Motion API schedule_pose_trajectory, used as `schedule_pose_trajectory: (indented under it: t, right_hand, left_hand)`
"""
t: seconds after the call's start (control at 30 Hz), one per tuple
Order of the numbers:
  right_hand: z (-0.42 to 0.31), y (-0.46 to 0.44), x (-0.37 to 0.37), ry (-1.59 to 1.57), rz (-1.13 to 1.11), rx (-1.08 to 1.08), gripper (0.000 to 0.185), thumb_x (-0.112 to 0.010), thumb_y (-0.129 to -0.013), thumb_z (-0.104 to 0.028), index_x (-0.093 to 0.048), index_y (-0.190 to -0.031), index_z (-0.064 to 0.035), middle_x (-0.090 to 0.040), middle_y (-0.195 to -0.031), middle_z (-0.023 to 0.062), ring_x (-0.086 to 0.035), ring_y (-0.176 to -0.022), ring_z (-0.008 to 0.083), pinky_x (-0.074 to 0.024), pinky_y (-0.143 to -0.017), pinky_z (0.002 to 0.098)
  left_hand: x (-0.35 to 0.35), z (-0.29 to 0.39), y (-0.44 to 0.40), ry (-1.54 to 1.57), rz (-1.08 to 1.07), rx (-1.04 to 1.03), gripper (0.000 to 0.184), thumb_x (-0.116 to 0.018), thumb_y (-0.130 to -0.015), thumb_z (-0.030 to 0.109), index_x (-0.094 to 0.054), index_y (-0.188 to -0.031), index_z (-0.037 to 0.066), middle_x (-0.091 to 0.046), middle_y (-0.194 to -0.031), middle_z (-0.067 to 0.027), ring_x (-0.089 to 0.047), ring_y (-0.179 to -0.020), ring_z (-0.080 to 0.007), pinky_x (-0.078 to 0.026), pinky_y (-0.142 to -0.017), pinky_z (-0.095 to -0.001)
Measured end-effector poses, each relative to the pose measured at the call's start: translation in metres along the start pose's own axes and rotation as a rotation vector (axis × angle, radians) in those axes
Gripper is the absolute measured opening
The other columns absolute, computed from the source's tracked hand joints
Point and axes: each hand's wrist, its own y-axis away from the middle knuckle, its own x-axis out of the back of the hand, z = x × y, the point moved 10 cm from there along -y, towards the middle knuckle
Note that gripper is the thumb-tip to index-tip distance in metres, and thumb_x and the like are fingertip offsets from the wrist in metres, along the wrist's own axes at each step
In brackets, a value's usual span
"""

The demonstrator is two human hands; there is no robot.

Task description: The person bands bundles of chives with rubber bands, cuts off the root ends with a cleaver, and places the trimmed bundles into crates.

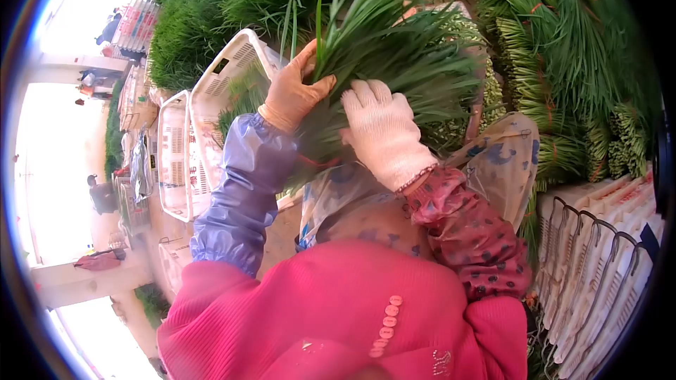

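My left hand [296,91], in a tan rubber glove, is closed around one side of a loose bunch of green chives [415,63]. The long leaves fan out up and to the right, some blurred by motion. My right hand [384,130], in a white knitted glove, lies across the same bunch with its fingers curled onto the leaves. Its fingertips are partly lost among the green. The bunch is held above my lap, which a patterned plastic apron [503,155] covers.
White plastic crates [199,137] stand to my left. Loose chives [218,10] are heaped behind them. Banded chive bundles [563,49] are stacked at the right, above white crates with dark wire handles [598,239]. A person [102,193] is far off at the left.
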Motion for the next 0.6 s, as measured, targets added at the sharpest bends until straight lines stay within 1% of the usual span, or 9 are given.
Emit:
schedule_pose_trajectory:
  t: [0.03, 0.13, 0.23, 0.3, 0.33, 0.4, 0.5, 0.53, 0.6]
  right_hand:
    - [0.005, 0.005, -0.013, 0.012, -0.106, -0.048, 0.051, -0.083, -0.069, -0.024, -0.061, -0.111, -0.0050, -0.061, -0.120, 0.0096, -0.056, -0.116, 0.0283, -0.0479, -0.088, 0.0404]
    - [0.012, 0.014, -0.012, -0.015, -0.120, -0.084, 0.047, -0.082, -0.070, -0.022, -0.062, -0.109, -0.0062, -0.061, -0.118, 0.0085, -0.057, -0.113, 0.0286, -0.0484, -0.088, 0.0410]
    - [0.016, 0.014, -0.001, -0.123, -0.058, -0.056, 0.041, -0.080, -0.072, -0.018, -0.062, -0.107, -0.0061, -0.062, -0.116, 0.0079, -0.058, -0.108, 0.0309, -0.0494, -0.088, 0.0416]
    - [0.015, 0.014, 0.023, -0.253, 0.173, -0.020, 0.028, -0.073, -0.079, -0.025, -0.061, -0.098, -0.0081, -0.063, -0.099, 0.0100, -0.061, -0.095, 0.0324, -0.0508, -0.080, 0.0441]
    - [0.014, 0.012, 0.025, -0.257, 0.172, -0.021, 0.028, -0.073, -0.079, -0.025, -0.061, -0.098, -0.0081, -0.063, -0.099, 0.0100, -0.061, -0.095, 0.0324, -0.0508, -0.080, 0.0441]
    - [0.019, 0.007, 0.017, -0.305, 0.042, -0.115, 0.021, -0.069, -0.084, -0.017, -0.062, -0.101, -0.0062, -0.065, -0.092, 0.0131, -0.064, -0.090, 0.0362, -0.0521, -0.079, 0.0462]
    - [0.030, 0.007, 0.007, -0.552, 0.030, -0.216, 0.023, -0.065, -0.088, -0.015, -0.062, -0.108, -0.0039, -0.068, -0.091, 0.0155, -0.066, -0.091, 0.0369, -0.0528, -0.077, 0.0451]
    - [0.030, 0.005, 0.008, -0.550, 0.029, -0.215, 0.023, -0.065, -0.088, -0.015, -0.062, -0.108, -0.0039, -0.068, -0.091, 0.0155, -0.066, -0.091, 0.0369, -0.0528, -0.077, 0.0451]
    - [0.047, 0.009, -0.005, -0.847, -0.010, -0.468, 0.028, -0.062, -0.090, -0.015, -0.062, -0.115, -0.0024, -0.070, -0.095, 0.0176, -0.068, -0.093, 0.0350, -0.0535, -0.076, 0.0409]
  left_hand:
    - [0.001, 0.002, -0.001, -0.003, 0.000, -0.003, 0.064, -0.070, -0.091, 0.002, -0.043, -0.148, 0.001, -0.066, -0.122, -0.0071, -0.060, -0.108, -0.0106, -0.050, -0.092, -0.0256]
    - [-0.002, -0.007, 0.002, 0.058, -0.022, 0.051, 0.063, -0.069, -0.091, 0.001, -0.044, -0.149, 0.002, -0.066, -0.122, -0.0071, -0.060, -0.106, -0.0106, -0.050, -0.091, -0.0248]
    - [-0.002, -0.009, -0.002, 0.065, -0.006, 0.020, 0.057, -0.068, -0.092, 0.001, -0.047, -0.146, 0.000, -0.066, -0.120, -0.0066, -0.060, -0.104, -0.0095, -0.050, -0.090, -0.0250]
    - [0.001, 0.001, 0.002, 0.121, 0.056, -0.007, 0.042, -0.069, -0.092, 0.003, -0.057, -0.132, -0.003, -0.069, -0.110, -0.0058, -0.062, -0.096, -0.0086, -0.051, -0.084, -0.0241]
    - [0.003, 0.001, 0.002, 0.118, 0.056, -0.003, 0.042, -0.069, -0.092, 0.003, -0.057, -0.132, -0.003, -0.069, -0.110, -0.0058, -0.062, -0.096, -0.0086, -0.051, -0.084, -0.0241]
    - [0.008, -0.006, 0.001, -0.080, 0.076, 0.073, 0.027, -0.070, -0.092, 0.006, -0.064, -0.116, -0.004, -0.070, -0.097, -0.0038, -0.062, -0.086, -0.0082, -0.052, -0.076, -0.0231]
    - [0.006, -0.003, 0.002, 0.069, 0.117, 0.042, 0.021, -0.072, -0.090, 0.008, -0.065, -0.105, -0.003, -0.068, -0.088, -0.0009, -0.059, -0.077, -0.0064, -0.049, -0.070, -0.0222]
    - [0.005, -0.004, 0.001, 0.070, 0.118, 0.042, 0.021, -0.072, -0.090, 0.008, -0.065, -0.105, -0.003, -0.068, -0.088, -0.0009, -0.059, -0.077, -0.0064, -0.049, -0.070, -0.0222]
    - [0.008, -0.005, 0.002, 0.013, 0.151, 0.038, 0.019, -0.072, -0.089, 0.008, -0.066, -0.104, -0.003, -0.067, -0.087, -0.0004, -0.059, -0.077, -0.0052, -0.049, -0.069, -0.0213]
